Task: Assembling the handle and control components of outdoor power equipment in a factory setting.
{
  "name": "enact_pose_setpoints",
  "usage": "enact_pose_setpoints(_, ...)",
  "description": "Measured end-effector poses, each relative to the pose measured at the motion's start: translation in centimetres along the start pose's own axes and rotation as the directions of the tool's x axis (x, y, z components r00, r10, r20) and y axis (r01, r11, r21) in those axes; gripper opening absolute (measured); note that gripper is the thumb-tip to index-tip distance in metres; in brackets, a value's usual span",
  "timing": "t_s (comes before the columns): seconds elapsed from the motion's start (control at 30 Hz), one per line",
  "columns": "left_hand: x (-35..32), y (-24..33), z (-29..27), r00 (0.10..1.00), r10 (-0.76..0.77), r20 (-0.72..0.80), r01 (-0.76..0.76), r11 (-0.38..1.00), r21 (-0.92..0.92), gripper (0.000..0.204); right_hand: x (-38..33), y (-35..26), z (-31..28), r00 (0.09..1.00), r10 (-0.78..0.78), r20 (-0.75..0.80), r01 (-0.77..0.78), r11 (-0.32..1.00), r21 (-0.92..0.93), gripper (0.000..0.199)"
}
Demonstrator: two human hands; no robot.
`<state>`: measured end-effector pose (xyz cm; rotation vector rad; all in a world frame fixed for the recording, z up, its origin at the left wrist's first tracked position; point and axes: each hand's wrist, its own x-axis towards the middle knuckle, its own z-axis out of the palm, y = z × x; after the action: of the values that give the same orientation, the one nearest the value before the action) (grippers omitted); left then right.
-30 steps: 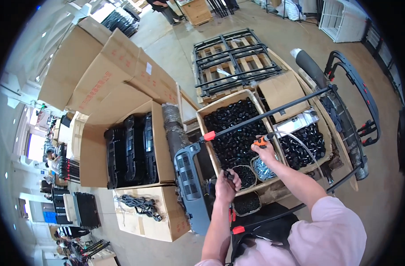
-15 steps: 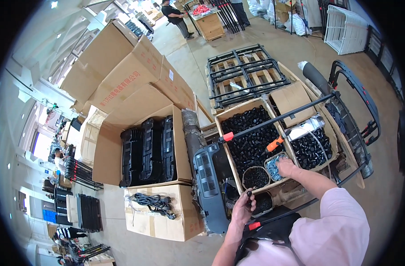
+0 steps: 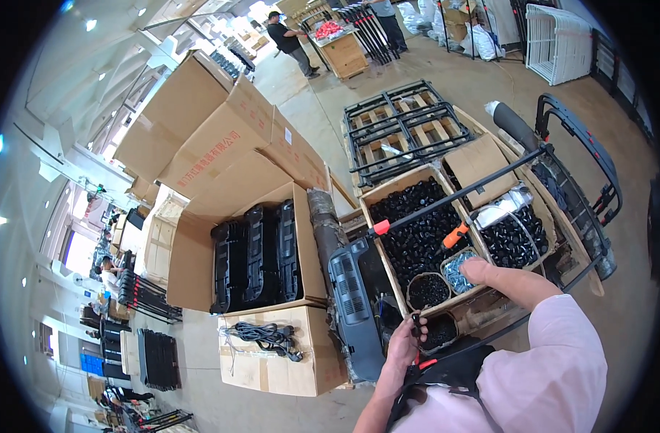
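Observation:
My right hand (image 3: pixel 476 270) reaches into a small container of silver-blue screws (image 3: pixel 456 271); its fingertips are hidden there. Lower and to the left, my left hand (image 3: pixel 404 340) is closed on a small black part (image 3: pixel 417 320). Beside the screws is a small tub of tiny black pieces (image 3: pixel 428 291), and another dark tub (image 3: pixel 440 330) sits right of my left hand. An orange-handled power tool (image 3: pixel 456 235) lies on the wooden crate of black plastic parts (image 3: pixel 411 229). A dark frame bar with red ends (image 3: pixel 445 203) crosses above the crate.
On the left, an open cardboard box (image 3: pixel 180 278) holds long black mouldings (image 3: pixel 256 252). Coiled black cables (image 3: pixel 261 338) lie on a carton below it. A grey vented panel (image 3: pixel 355 310) stands beside the crate. Black frames (image 3: pixel 406 126) rest on a pallet beyond; a person (image 3: pixel 290 43) stands farther off.
The whole view has shifted slightly, so the scene sits farther right. My right hand has drawn a little toward the right edge of the screw container. The left hand still holds the black part.

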<state>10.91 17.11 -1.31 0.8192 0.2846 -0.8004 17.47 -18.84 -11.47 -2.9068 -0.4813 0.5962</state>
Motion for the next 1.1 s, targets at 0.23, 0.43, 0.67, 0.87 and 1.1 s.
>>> enact_pose_setpoints(0.23, 1.7, 1.3, 1.8, 0.994, 0.045, -0.104, -0.01, 0.947, 0.32, 0.038, -1.6, -4.6, -8.8, 0.946, -0.084, -0.315, 0.171, 0.95, 0.262, 0.016)
enact_pose_setpoints(0.43, 2.4, 3.3, 2.4, 0.999, 0.012, -0.043, 0.007, 0.913, 0.408, 0.037, -3.5, -10.3, -15.3, 0.89, -0.352, -0.289, 0.426, 0.868, 0.256, 0.013)
enact_pose_setpoints(0.67, 1.7, 3.7, 2.1, 0.999, -0.004, -0.035, 0.021, 0.868, 0.496, 0.036, -3.1, -12.2, -15.7, 0.843, -0.477, -0.249, 0.515, 0.849, 0.117, 0.012)
enact_pose_setpoints(0.87, 0.6, 4.3, 2.1, 0.998, -0.04, -0.044, 0.056, 0.877, 0.477, 0.033, -2.4, -13.9, -16.0, 0.791, -0.565, -0.236, 0.591, 0.805, 0.053, 0.016)
enact_pose_setpoints(1.1, -0.1, 3.8, -0.1, 0.996, -0.022, -0.086, 0.041, 0.973, 0.227, 0.028, -1.5, -16.8, -15.9, 0.846, -0.443, -0.298, 0.517, 0.819, 0.251, 0.021)
